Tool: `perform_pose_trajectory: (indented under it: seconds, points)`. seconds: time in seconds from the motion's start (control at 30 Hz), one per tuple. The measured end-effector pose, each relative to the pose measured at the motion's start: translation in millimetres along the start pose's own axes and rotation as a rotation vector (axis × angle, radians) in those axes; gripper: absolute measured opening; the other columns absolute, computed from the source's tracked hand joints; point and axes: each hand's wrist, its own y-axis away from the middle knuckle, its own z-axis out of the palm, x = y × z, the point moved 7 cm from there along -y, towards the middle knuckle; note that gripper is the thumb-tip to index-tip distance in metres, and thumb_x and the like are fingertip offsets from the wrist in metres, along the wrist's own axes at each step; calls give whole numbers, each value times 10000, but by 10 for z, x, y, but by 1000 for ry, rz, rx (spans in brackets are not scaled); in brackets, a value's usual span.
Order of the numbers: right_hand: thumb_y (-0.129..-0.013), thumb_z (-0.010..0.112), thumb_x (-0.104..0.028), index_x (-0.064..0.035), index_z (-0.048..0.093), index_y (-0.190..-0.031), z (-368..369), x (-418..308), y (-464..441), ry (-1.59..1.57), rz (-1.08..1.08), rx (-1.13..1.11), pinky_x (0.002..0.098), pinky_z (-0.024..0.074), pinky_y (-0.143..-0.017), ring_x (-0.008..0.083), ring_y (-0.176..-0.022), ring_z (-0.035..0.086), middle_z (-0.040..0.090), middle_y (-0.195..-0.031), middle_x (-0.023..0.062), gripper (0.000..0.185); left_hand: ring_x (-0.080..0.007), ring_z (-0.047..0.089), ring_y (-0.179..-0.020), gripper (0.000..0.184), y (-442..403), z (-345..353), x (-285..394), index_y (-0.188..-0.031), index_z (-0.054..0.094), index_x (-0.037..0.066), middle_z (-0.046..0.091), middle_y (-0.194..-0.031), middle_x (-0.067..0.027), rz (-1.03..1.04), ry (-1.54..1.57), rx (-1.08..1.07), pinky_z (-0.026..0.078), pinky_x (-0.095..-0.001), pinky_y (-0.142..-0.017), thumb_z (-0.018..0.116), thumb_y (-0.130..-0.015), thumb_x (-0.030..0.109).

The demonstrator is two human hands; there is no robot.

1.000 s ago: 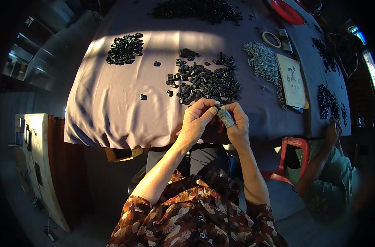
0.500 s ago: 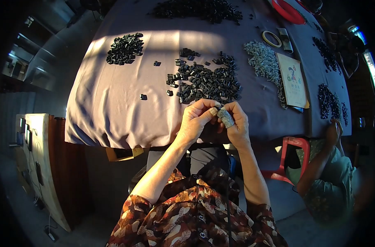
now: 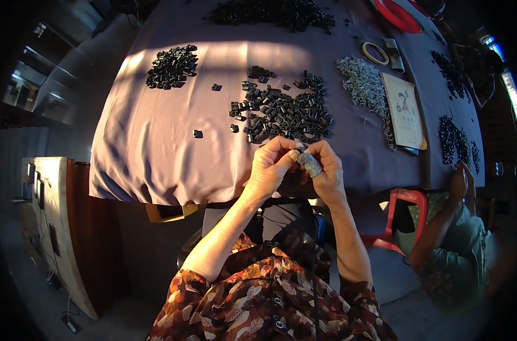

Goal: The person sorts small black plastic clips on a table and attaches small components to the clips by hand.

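My left hand [image 3: 270, 162] and my right hand [image 3: 328, 170] meet at the table's near edge, fingers pinched together. Between their fingertips shows a bit of a small black piece [image 3: 301, 150], mostly hidden by the fingers. A grey speckled wrap [image 3: 310, 165] covers what looks like my right thumb. Just beyond my hands lies a large heap of small black pieces [image 3: 287, 113], looking like plastic clips or blocks. To the right of it spreads a pile of small silvery metal parts [image 3: 363, 85].
Further black heaps lie at the left [image 3: 172, 67] and far side [image 3: 272, 12]. A booklet [image 3: 403, 108], a tape roll [image 3: 375, 53] and a red basin [image 3: 396, 16] are on the right. Another person's hand [image 3: 458, 182] rests by the right edge, near a red chair [image 3: 409, 199].
My fingers have shifted slightly at the pinch, and the grey-wrapped thumb has tilted a little towards my left hand. The heaps look the same.
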Motion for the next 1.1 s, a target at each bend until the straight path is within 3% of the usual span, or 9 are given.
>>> perform_pose_trajectory:
  seconds: [0.13, 0.43, 0.83, 1.1]
  points:
    - [-821, 598, -83, -33, 491, -791, -30, 55, 13, 70, -121, 69, 186, 409, -448, 46, -519, 496, 546, -634, 0, 122, -50, 474, -637, 99, 12, -8, 1, -943, 570, 23, 560, -758, 2, -5, -28, 41, 413, -174, -608, 555, -845, 32]
    - [-817, 530, 0, -39, 507, -812, -26, 50, -3, -39, -41, 15, 181, 428, -463, 36, -557, 495, 537, -665, -7, 45, -47, 471, -627, 118, -7, -2, 2, -949, 594, 17, 571, -757, -6, -39, 53, 22, 419, -179, -596, 530, -850, 13]
    - [-812, 567, -26, -44, 502, -777, -36, 73, -14, -33, -7, -57, 178, 438, -432, 27, -544, 494, 539, -663, -7, 76, -75, 499, -647, 105, 11, -6, 52, -910, 619, 4, 538, -802, -10, 21, -46, -1, 430, -189, -604, 584, -811, 7]
    - [-809, 592, -46, -46, 490, -768, -59, 112, -15, -32, 3, -129, 178, 430, -417, 30, -536, 494, 517, -645, -9, 109, -60, 471, -619, 98, 7, 28, 107, -896, 609, -11, 505, -743, 7, 57, -123, -55, 409, -191, -582, 553, -818, -29]
